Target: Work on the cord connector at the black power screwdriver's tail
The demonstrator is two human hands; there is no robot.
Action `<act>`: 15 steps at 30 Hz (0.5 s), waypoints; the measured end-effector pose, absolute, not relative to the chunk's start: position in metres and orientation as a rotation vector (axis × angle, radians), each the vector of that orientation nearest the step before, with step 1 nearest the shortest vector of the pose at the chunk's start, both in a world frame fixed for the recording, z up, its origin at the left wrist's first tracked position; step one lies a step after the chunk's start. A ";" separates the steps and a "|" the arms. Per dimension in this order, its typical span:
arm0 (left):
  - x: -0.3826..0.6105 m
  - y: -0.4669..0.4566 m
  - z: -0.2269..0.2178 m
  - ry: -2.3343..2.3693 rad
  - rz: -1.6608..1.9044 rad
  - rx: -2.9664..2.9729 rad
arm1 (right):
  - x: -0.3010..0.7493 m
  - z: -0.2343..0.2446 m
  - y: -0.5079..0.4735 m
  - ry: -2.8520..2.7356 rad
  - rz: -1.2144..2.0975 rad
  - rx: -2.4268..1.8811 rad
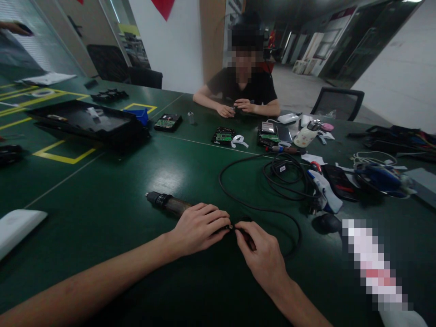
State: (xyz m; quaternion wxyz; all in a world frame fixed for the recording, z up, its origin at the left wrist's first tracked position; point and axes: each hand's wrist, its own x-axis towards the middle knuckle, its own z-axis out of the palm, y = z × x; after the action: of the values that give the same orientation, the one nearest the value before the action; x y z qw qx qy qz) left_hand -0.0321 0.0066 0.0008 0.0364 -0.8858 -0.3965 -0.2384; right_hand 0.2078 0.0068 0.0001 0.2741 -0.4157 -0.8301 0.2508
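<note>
An electric screwdriver [174, 205] lies low over the green table, its dark chuck end pointing left. My left hand [200, 227] is wrapped over its rear part, which my fingers mostly hide. Close by on the right, my right hand [260, 250] pinches the dark plug end of a black cable [269, 210]. Fingertips of both hands nearly meet at the tool's tail, where a small metallic bit shows between them. Whether the plug sits in the tool or just apart from it, I cannot tell. The cable loops away behind my right hand.
Across the green table [163, 163] a person [238, 86] handles a small part. Opened devices with green boards [223, 136] stand before them. A black tray [91, 120] is at left. At right are a second corded screwdriver [286, 150], a blue-and-white glove-like item [325, 190] and a white bottle [306, 134].
</note>
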 end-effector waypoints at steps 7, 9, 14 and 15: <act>-0.031 0.006 0.001 -1.174 -0.772 -2.756 | 0.207 -0.001 0.007 -2.228 0.670 -1.125; -0.031 0.006 0.001 -1.174 -0.768 -2.742 | 0.207 -0.001 0.006 -2.231 0.680 -1.126; -0.031 0.006 0.002 -1.244 -0.743 -2.748 | 0.207 0.000 0.007 -2.230 0.683 -1.131; -0.031 0.006 0.002 -1.224 -0.740 -2.764 | 0.207 0.000 0.007 -2.233 0.677 -1.134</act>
State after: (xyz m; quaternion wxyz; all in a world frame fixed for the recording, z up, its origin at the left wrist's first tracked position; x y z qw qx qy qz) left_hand -0.0308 0.0063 0.0019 0.0149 -0.8880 -0.3933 -0.2377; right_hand 0.2075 0.0067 0.0002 0.2703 -0.4207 -0.8288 0.2512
